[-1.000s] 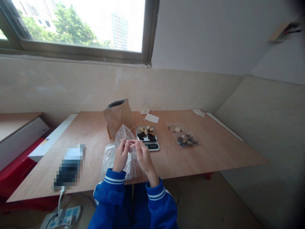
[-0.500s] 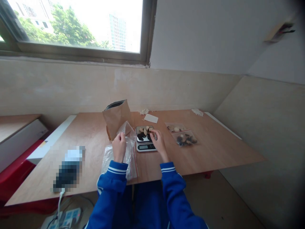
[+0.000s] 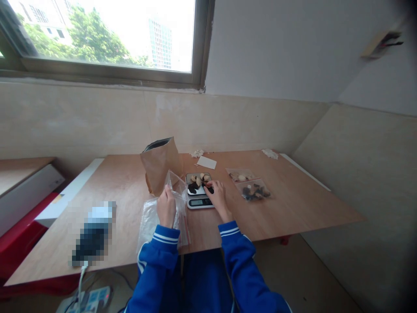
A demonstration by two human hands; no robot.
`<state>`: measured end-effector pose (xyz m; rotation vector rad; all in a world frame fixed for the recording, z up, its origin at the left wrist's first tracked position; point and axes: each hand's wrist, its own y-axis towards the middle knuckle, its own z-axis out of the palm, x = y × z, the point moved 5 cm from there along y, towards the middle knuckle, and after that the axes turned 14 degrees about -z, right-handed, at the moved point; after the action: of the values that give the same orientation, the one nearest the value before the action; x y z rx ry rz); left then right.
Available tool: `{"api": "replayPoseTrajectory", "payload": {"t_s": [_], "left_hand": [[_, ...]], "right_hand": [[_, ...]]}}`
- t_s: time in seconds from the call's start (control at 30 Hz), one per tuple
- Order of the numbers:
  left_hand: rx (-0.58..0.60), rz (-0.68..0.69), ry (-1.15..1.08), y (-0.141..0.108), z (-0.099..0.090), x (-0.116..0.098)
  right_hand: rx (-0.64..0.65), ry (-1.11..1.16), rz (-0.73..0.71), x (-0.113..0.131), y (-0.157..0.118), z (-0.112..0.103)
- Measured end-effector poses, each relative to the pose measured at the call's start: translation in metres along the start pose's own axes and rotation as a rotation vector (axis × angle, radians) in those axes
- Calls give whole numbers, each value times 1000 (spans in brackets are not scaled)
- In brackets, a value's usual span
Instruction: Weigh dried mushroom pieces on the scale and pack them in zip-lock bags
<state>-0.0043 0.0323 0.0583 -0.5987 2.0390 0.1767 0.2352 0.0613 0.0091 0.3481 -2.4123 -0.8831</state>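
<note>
A small digital scale (image 3: 200, 203) lies on the table, its plate bearing several pale pieces (image 3: 196, 179) and dark pieces (image 3: 193, 188). My left hand (image 3: 166, 208) is closed on the edge of a clear plastic bag (image 3: 177, 184), held up just left of the scale. My right hand (image 3: 219, 198) reaches over the plate's right side, its fingers pinched around a dark piece (image 3: 210, 188), partly hidden by them. More clear bags (image 3: 148, 221) lie flat under and beside my left hand.
A brown paper bag (image 3: 159, 165) stands open behind my left hand. Two filled clear bags (image 3: 256, 191) lie right of the scale. A white card (image 3: 206, 162) is behind it. A blurred-out device (image 3: 94, 234) with a cable lies on the left of the table (image 3: 293, 204).
My left hand has moved slightly right and down, bringing the clear bag nearer the scale. My right hand has shifted a little, and the pieces at its fingertips have moved.
</note>
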Motion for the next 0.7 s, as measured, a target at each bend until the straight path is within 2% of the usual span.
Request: {"api": "replayPoseTrajectory", "payload": {"t_s": [0.33,0.43,0.5,0.57,0.63,0.7], "left_hand": [[-11,20,39,-3,-1,2],[-9,40,63,-5,-2,0],[-11,49,77,-5,-1,-1],[-12,55,74,-6,0,-2],[-9,64,57,-7,1,-2],[-9,82,30,-9,1,-4]], "right_hand": [[-167,227,97,-1,2,-13],[-212,274,139,8,8,-24],[-258,377,179,23,14,-31],[-252,573,249,44,23,-32],[-158,785,303,70,33,-28],[-39,854,269,98,43,-25]]}}
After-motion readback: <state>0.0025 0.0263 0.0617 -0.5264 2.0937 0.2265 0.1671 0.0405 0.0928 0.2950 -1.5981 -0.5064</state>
